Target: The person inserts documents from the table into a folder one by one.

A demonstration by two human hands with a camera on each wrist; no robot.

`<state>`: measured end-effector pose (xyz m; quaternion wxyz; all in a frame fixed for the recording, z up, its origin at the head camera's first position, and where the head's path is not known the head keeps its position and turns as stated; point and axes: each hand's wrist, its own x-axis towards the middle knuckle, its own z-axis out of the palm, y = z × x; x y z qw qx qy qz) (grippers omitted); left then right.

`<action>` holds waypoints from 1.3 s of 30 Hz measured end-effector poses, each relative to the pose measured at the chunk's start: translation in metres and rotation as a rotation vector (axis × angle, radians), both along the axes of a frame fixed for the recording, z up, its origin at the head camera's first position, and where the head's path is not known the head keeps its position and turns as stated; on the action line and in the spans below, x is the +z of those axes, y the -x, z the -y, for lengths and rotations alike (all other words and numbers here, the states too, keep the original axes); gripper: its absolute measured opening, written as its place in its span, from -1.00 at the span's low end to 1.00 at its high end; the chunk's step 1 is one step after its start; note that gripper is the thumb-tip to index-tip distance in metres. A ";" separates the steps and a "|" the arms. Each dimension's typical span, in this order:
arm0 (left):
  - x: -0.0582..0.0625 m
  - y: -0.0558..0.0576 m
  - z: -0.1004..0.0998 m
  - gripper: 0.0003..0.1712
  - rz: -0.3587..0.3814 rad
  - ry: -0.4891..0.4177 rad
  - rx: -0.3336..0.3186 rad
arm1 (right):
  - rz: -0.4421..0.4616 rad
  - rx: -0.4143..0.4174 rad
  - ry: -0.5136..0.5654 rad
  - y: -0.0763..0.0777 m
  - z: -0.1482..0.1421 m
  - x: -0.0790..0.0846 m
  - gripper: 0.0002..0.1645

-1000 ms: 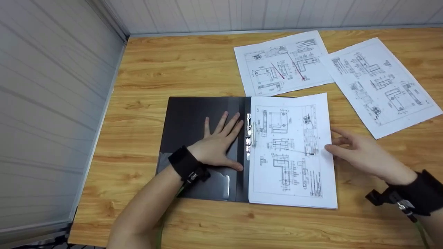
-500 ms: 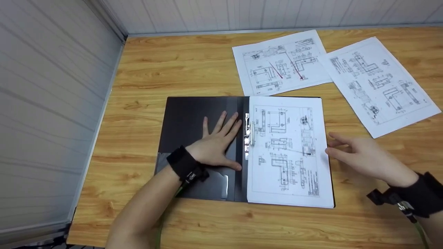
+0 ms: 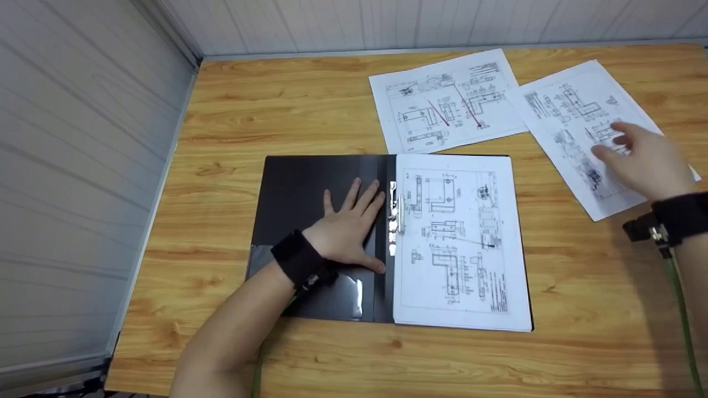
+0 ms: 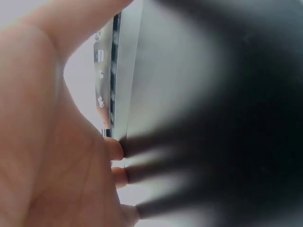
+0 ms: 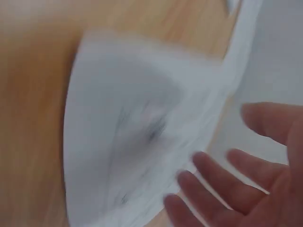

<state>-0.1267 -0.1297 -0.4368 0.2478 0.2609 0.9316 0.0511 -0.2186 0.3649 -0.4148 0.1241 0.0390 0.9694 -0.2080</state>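
Observation:
My left hand (image 3: 348,235) lies with its fingers spread on the black inside cover of an open folder (image 3: 310,177). A metal clip (image 3: 394,218) runs along the folder's spine, just right of the fingertips. To the right of the clip, a stack of drawing sheets (image 3: 487,276) lies squared on the other cover. My right hand (image 3: 652,160) hovers over a loose drawing sheet (image 3: 553,121) at the right, holding nothing. In the right wrist view its fingers (image 5: 222,184) are apart and relaxed above the blurred sheet.
Another loose sheet with red lines (image 3: 459,132) lies behind the folder, its right edge meeting the sheet under my right hand. The wooden table (image 3: 221,121) ends at a grey panel wall (image 3: 83,138) on the left and another wall (image 3: 387,22) at the back.
The right hand lets go of the stack's right edge, and the lifted sheet settles flat. That hand then moves away and up to the right, over the loose sheet. The left hand stays put.

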 end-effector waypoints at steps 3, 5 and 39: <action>0.000 0.000 0.000 0.67 0.004 0.010 0.004 | 0.025 -0.118 0.010 0.025 -0.025 -0.007 0.14; 0.000 0.000 0.000 0.67 0.005 0.009 0.005 | 0.057 -0.171 0.017 0.036 -0.037 -0.012 0.23; -0.001 0.001 -0.001 0.70 0.027 -0.046 0.029 | 0.139 -0.370 0.080 0.059 -0.046 -0.014 0.68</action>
